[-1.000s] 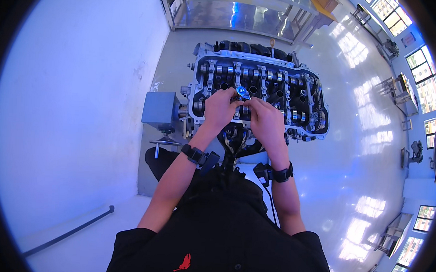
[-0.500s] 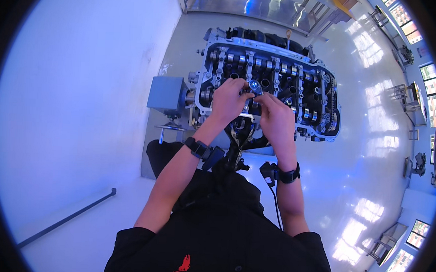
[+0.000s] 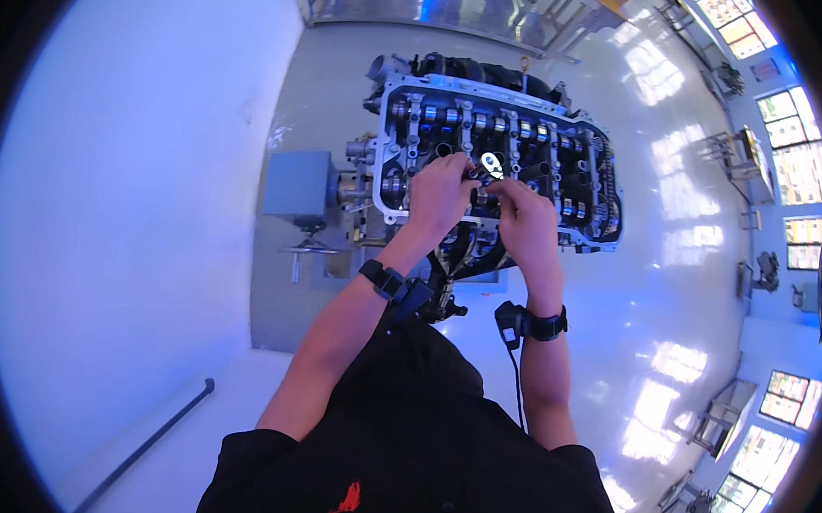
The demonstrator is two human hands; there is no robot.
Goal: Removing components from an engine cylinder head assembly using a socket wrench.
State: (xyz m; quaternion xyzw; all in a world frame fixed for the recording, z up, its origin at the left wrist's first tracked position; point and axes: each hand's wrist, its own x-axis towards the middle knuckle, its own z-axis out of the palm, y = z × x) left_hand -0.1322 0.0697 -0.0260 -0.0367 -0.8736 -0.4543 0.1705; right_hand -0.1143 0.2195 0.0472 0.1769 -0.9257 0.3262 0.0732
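A shiny ratchet wrench point(image 3: 492, 165) is held over the open top of an engine, its round head tilted up. My right hand point(image 3: 530, 227) is closed on its handle side, thumb and fingers pinched together. From the other side, my left hand point(image 3: 439, 198) pinches a dark part at the wrench head; the fingers hide most of it, so I cannot tell whether it is a socket. Below both hands lies the engine's cylinder head point(image 3: 505, 89), with rows of shiny camshaft lobes point(image 3: 529, 131) and a timing chain at the right end.
A grey box point(image 3: 297, 184) with a crank handle point(image 3: 309, 247) adjoins the engine's left end. Black exhaust piping point(image 3: 447, 275) juts toward me. A white wall point(image 3: 149, 172) stands at left, a metal table point(image 3: 385, 3) at the back. Stands and windows line the right.
The view has shifted, so the engine appears slightly further left. The ratchet wrench's head has tilted and now shows its bright face. Both hands keep their hold.
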